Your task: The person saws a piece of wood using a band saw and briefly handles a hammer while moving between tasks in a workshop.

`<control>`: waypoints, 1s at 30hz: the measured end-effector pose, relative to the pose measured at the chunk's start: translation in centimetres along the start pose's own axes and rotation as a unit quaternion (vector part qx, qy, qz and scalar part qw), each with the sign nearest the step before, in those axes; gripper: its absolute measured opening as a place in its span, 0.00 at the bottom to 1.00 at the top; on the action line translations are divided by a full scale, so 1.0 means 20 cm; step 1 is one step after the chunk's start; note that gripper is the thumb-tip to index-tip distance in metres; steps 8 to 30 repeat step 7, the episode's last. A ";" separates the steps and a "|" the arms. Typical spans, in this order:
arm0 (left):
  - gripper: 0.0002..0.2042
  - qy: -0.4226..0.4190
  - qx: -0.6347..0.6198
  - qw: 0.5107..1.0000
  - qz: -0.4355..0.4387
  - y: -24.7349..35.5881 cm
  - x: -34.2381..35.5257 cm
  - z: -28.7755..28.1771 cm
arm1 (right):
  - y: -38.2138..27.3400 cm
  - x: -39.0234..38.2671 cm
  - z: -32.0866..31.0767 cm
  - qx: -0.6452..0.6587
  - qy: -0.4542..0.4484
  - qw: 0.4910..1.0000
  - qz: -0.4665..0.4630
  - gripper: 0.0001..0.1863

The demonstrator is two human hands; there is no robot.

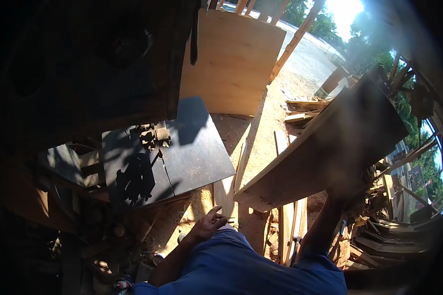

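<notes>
A large, thick wooden board (325, 142), dark on its broad face and pale along one lit edge, stands tilted at my right. My right arm reaches up to its lower right part, and my right hand (347, 184) grips it there in deep shadow; the fingers hardly show. Close to my waist is my left hand (209, 227), with its fingers curled. A thin, dark, stick-like thing (227, 217) sticks out from those fingers. In front of me to the left lies a machine table (197, 157) with a flat metal top, apart from both hands.
A plywood sheet (231, 61) stands upright beyond the machine table. Long wooden strips (285, 231) lie on the ground below the board. Scrap wood (374, 246) is piled at the right. A big dark shape (93, 64) covers the upper left.
</notes>
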State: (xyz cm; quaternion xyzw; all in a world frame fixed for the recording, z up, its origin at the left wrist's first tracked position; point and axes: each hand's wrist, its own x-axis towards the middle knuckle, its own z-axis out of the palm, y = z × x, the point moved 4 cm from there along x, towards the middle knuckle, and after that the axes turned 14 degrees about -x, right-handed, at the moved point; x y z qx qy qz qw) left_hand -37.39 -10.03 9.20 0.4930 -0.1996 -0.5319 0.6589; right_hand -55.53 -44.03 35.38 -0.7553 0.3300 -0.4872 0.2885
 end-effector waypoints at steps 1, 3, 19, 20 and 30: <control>0.44 -0.059 -0.104 0.992 0.044 0.18 -0.02 0.09 | -0.07 0.00 -0.04 -0.049 -0.083 0.995 -0.019 0.28; 0.48 -0.129 -0.253 0.951 0.125 0.61 -0.19 0.26 | -0.53 -0.08 0.01 -0.111 -0.074 0.961 -0.244 0.27; 0.54 -0.183 -0.364 0.895 0.183 0.91 -0.42 0.25 | -0.85 -0.32 0.50 -0.152 -0.153 0.834 -0.508 0.26; 0.54 -0.183 -0.364 0.895 0.183 0.91 -0.42 0.25 | -0.85 -0.32 0.50 -0.152 -0.153 0.834 -0.508 0.26; 0.54 -0.183 -0.364 0.895 0.183 0.91 -0.42 0.25 | -0.85 -0.32 0.50 -0.152 -0.153 0.834 -0.508 0.26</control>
